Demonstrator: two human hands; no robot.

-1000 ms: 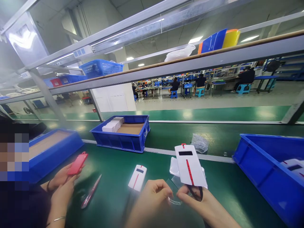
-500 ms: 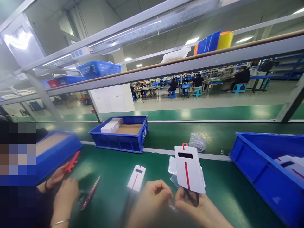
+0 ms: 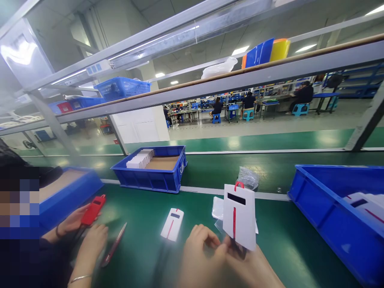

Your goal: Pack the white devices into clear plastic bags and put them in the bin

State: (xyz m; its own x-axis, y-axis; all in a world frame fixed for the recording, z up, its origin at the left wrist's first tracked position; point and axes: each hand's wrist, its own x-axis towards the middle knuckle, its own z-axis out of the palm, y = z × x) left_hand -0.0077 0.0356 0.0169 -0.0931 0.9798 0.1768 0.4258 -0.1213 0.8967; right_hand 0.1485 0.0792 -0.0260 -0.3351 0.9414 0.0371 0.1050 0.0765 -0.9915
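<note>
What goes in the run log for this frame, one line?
right hand: holds white device upright | left hand: fingers at its lower edge | second white device: flat on green belt | co-worker: holds red device

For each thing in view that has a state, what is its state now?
Right hand: holds white flat device with red stripe, upright.
Left hand: fingers bent at that device's lower edge.
Second white device: lying flat on green belt.
Blue plastic crate: open, partly filled.
Red device: held by a co-worker's hand.
</note>
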